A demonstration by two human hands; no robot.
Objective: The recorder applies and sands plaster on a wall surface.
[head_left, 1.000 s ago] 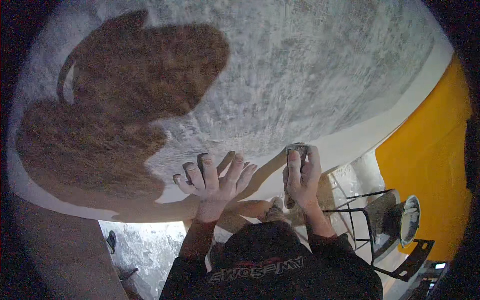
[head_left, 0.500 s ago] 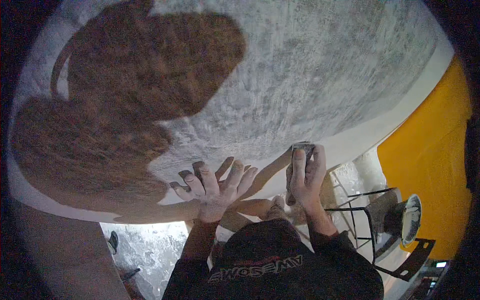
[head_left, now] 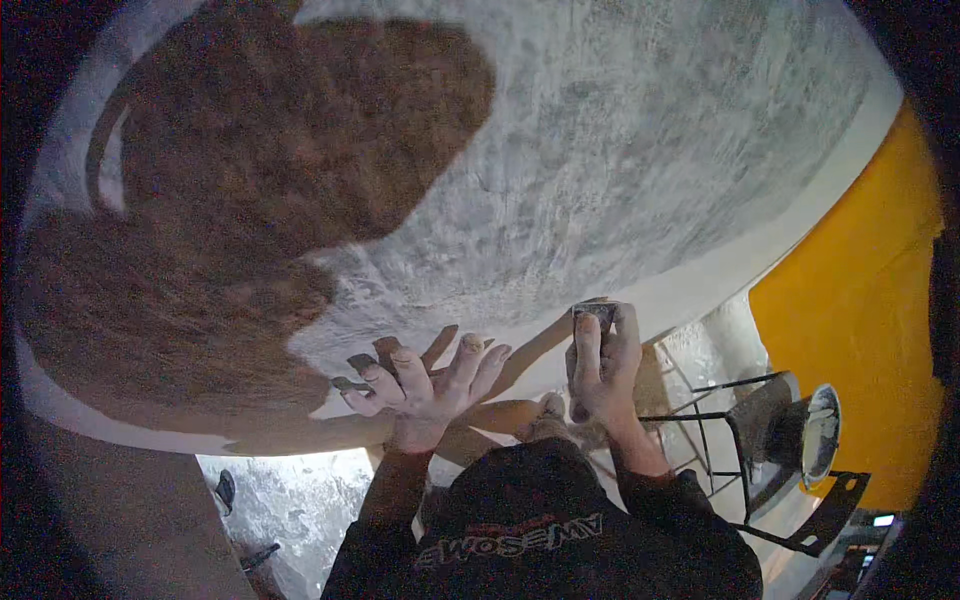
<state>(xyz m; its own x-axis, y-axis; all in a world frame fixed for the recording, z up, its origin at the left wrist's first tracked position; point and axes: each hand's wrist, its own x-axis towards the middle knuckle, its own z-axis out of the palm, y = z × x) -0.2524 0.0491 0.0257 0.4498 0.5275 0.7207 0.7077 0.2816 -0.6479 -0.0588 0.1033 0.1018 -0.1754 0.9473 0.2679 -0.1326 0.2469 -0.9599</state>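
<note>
My left hand [head_left: 425, 385] has its fingers spread, dusted pale, at the lower edge of a mottled white-grey wall surface [head_left: 620, 170]; whether the fingertips touch it, I cannot tell. My right hand [head_left: 608, 365], to its right, grips a small dark dusty block [head_left: 592, 312] against the lower part of the same surface, thumb and fingers around it. A large shadow [head_left: 290, 130] covers the surface's left side. My dark sweatshirt [head_left: 540, 500] is in view below the hands.
A black metal chair [head_left: 750, 430] stands at the right, with a round bowl [head_left: 820, 435] holding pale material beside it. An orange wall [head_left: 840, 280] is at the right. A pale stained floor [head_left: 295, 510] with small dark objects shows at the lower left.
Both hands have shifted a little: my left hand down and leftward, my right hand right and then back down with the block still in it. The shadow's outline has shifted slightly.
</note>
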